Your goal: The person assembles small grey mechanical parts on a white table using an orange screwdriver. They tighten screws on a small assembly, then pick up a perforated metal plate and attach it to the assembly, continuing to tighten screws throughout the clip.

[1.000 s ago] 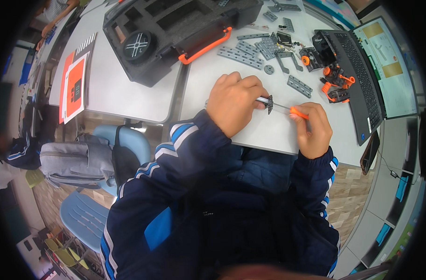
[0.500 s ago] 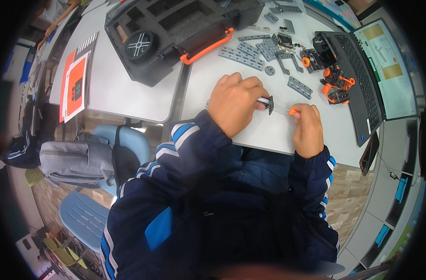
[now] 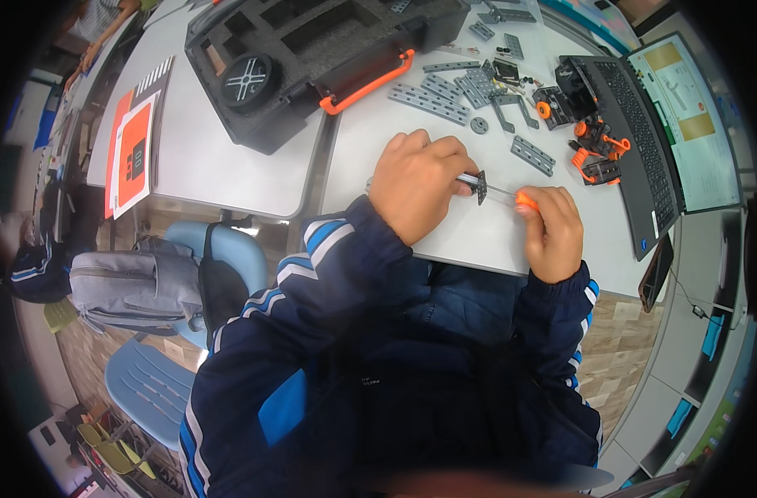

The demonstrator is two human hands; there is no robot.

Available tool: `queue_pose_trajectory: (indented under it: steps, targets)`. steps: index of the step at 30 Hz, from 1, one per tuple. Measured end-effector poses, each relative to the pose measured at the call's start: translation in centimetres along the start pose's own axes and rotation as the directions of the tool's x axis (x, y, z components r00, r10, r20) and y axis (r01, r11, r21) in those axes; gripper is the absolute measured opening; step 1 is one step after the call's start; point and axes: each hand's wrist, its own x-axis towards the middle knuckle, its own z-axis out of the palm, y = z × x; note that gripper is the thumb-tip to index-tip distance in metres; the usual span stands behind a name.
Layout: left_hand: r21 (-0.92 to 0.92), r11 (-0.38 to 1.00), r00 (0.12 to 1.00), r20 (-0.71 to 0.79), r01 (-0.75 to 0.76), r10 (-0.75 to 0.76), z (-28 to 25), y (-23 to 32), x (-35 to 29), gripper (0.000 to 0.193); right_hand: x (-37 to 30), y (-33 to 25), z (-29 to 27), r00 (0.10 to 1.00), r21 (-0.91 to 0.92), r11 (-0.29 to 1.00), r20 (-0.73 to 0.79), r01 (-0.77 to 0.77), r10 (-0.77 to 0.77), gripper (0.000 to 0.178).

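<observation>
Over the white table's near edge, my left hand (image 3: 421, 184) is closed around a small metal assembly, most of it hidden in the fingers. A dark perforated plate (image 3: 482, 187) shows at the end of that assembly. My right hand (image 3: 554, 231) pinches the orange handle of a screwdriver (image 3: 525, 200). The thin shaft runs left from the handle, and its tip meets the plate. Beyond the hands lie grey perforated beams (image 3: 429, 103), a slotted flat bracket (image 3: 533, 155) and a small round disc (image 3: 479, 125).
A black foam-lined case (image 3: 299, 116) with an orange handle stands at the far left. To the right sit an open laptop (image 3: 640, 149) and orange cables (image 3: 592, 162) with black modules. Orange-and-white booklets (image 3: 135, 158) lie left. A grey backpack (image 3: 133, 286) rests on a blue chair.
My right hand has shifted slightly right and its fingers have turned on the orange handle. My left hand keeps its place with the assembly.
</observation>
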Motion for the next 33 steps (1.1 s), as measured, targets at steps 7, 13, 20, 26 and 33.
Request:
queue_pose_trajectory:
  steps: [7,13,20,26,33]
  targets:
    - [0.001,1.000,1.000,-0.001,0.001,-0.001,0.0,0.0,0.0,0.017,0.6,-0.1,0.1,0.998,0.020,0.998,0.021,-0.060,0.060,0.011]
    - [0.000,1.000,1.000,-0.001,-0.007,0.007,0.0,0.0,0.0,0.017,0.2,-0.6,-0.3,0.966,0.192,0.947,0.088,-0.256,0.243,0.009]
    - [-0.007,1.000,1.000,0.017,-0.023,0.023,-0.2,0.0,-0.1,0.017,0.3,-0.5,-0.4,0.882,0.410,0.781,0.217,-0.471,0.418,0.006]
    - [-0.025,0.999,0.999,0.034,-0.020,0.021,-0.3,0.1,-0.2,0.018,0.4,0.4,-0.8,0.787,0.486,0.619,0.403,-0.617,0.467,0.012]
    - [-0.004,1.000,0.999,0.022,-0.024,0.024,-0.2,0.2,-0.2,0.020,-0.5,-0.5,-0.8,0.812,0.465,0.667,0.314,-0.583,0.492,0.018]
